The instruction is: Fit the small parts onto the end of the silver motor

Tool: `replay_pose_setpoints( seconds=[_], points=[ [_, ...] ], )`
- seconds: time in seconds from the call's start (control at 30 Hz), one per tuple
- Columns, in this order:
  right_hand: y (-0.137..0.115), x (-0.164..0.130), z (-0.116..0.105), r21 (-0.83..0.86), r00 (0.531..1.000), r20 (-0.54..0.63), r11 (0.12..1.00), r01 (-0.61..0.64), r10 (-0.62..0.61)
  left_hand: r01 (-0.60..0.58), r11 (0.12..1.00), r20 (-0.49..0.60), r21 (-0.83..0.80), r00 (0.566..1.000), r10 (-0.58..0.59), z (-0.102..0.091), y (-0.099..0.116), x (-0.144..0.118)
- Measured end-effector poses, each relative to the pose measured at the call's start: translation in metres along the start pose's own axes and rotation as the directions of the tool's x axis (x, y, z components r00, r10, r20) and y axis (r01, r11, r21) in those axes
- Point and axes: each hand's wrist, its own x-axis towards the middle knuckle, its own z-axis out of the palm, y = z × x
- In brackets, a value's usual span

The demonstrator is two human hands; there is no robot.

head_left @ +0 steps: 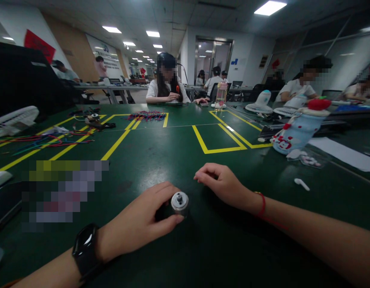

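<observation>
A small cylindrical metal motor [179,202] stands upright on the green table, its round silver top and short shaft facing up. My left hand [146,212] grips it from the left, thumb on the near side and fingers on the far side. A black watch is on that wrist. To the right of the motor and apart from it, my right hand [216,180] rests with curled fingers, the thumb close to the index finger. No object shows in it. A red string bracelet circles the right wrist.
Several coloured wires [53,140] and a small device [96,120] lie at the left; a wire bundle [147,116] lies farther back. A blue bottle [301,130], white earbud [301,184] and paper [345,154] are at the right. A person [167,86] sits opposite.
</observation>
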Motion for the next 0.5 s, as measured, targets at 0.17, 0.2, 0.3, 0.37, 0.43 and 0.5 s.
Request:
replay_pose_setpoints(
  seconds=[0.17,0.2,0.3,0.37,0.43,0.5],
  points=[
    [-0.030,-0.017,0.022,-0.070,0.965,0.068,0.963,0.259,-0.254,-0.021,0.999,-0.022,0.039,1.000,0.021,0.002,-0.005,-0.004],
    [-0.034,-0.019,0.025,-0.100,0.955,0.071,0.950,0.295,-0.289,-0.026,0.999,-0.029,0.046,0.999,0.028,0.002,-0.006,-0.005],
    [-0.040,-0.021,0.029,-0.163,0.948,0.064,0.934,0.319,-0.313,-0.036,0.998,-0.041,0.059,0.998,0.038,0.002,-0.007,-0.005],
    [-0.042,-0.019,0.027,-0.150,0.952,0.026,0.940,0.306,-0.306,-0.033,0.997,-0.038,0.063,0.999,0.035,0.002,-0.006,-0.004],
    [-0.042,-0.017,0.022,-0.116,0.954,-0.033,0.949,0.292,-0.298,-0.027,0.998,-0.034,0.057,0.999,0.029,0.000,-0.005,-0.004],
    [-0.041,-0.016,0.016,-0.095,0.961,-0.047,0.959,0.266,-0.271,-0.019,0.999,-0.030,0.040,0.999,0.021,-0.002,-0.003,-0.005]
  ],
)
